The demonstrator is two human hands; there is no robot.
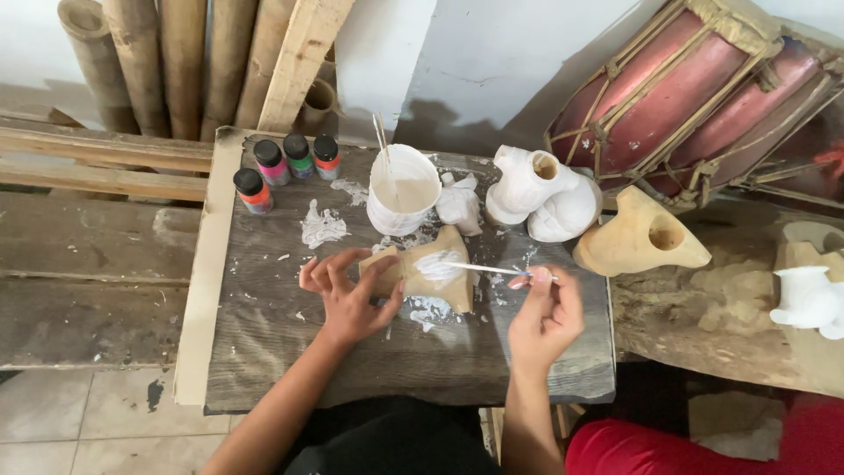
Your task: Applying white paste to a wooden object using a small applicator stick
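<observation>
My left hand (347, 295) grips a tan wooden carving (431, 268) partly coated in white paint, holding it down on a dark wooden board (290, 352). My right hand (545, 312) pinches a thin paintbrush (483, 268) whose tip rests on the white patch of the carving. Just behind the carving stands a white cup of white paint (402, 189) with thin sticks in it.
Several small paint bottles (286, 167) stand at the board's back left. A white-painted carving (541, 193), a bare wooden carving (637, 236) and another white one (804, 299) lie to the right. Bamboo poles (167, 62) and a red drum (694, 88) lean behind.
</observation>
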